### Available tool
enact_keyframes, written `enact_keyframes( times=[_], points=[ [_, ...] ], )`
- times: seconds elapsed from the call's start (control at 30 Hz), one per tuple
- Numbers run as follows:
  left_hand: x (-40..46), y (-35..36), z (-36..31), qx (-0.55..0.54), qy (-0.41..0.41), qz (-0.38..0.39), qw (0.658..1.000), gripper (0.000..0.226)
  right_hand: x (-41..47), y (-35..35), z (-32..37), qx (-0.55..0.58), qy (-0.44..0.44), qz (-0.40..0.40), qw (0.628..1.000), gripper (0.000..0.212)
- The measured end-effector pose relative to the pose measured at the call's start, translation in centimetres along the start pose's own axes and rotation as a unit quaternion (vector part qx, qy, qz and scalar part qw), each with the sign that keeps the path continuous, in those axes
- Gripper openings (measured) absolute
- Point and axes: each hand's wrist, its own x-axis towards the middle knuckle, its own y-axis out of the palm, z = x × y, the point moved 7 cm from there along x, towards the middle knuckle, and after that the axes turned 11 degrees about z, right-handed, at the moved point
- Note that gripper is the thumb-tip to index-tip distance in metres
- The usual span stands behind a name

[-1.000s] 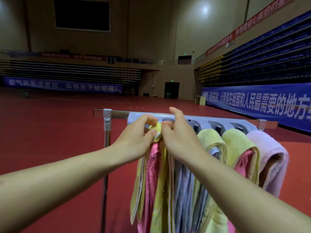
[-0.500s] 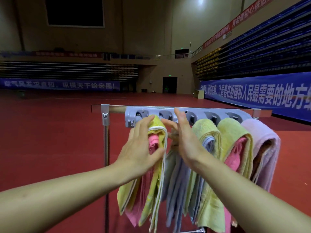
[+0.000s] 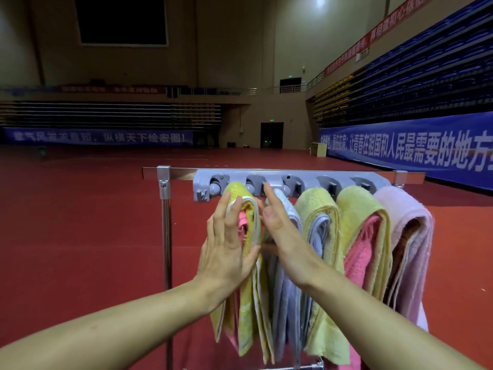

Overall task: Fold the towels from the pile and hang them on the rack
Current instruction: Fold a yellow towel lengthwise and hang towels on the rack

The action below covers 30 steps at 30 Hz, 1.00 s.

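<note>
Two bare forearms reach in from the bottom corners toward a row of folded towels hanging on a rack. The left hand (image 3: 226,252) lies flat, fingers spread and loose, palm pressed against the left face of the yellow towel (image 3: 246,311) at the row's left end; it grips nothing. A pink towel (image 3: 242,222) is folded inside the yellow one and peeks out at the fold. The right hand (image 3: 277,231) stands edge-on just beside it, fingers extended and open, the index fingertip pointing up near the grey holder; its back rests against the pale blue-grey towel (image 3: 285,295) (whether any finger pinches cloth behind the hand cannot be told).

To the right hang three more bundles, side by side and touching: a yellow-green towel (image 3: 317,209) wrapped over a blue-grey one, a second yellow towel (image 3: 357,206) over a bright pink towel (image 3: 357,257), and a light pink towel (image 3: 408,222) over a brown one at the far right end.

All of them hang from a grey plastic holder (image 3: 293,180) with a row of clips, fixed to the rack's horizontal metal bar (image 3: 176,173), which a chrome post (image 3: 167,241) carries at the left.

Beyond lies a red sports floor (image 3: 80,209), a blue banner (image 3: 416,150) with white characters along the right, and dim tiers of seating behind.
</note>
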Motion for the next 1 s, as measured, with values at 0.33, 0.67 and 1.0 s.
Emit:
enact_keyframes(
  times=[0.33,0.67,1.0],
  points=[
    [-0.2,-4.5,-6.8,-0.25,0.005,-0.047,0.967,0.062,-5.0,-2.8,3.0,-0.05,-0.042,-0.027,0.998,0.076],
    [4.9,10.4,-26.5,-0.467,0.097,0.182,0.86,0.043,-27.6,-19.5,5.4,-0.283,0.066,-0.284,0.914,0.063],
    [-3.5,26.2,-57.9,-0.582,0.254,0.398,0.663,0.043,-62.5,-27.4,7.1,-0.352,0.27,-0.586,0.678,0.031]
  ],
)
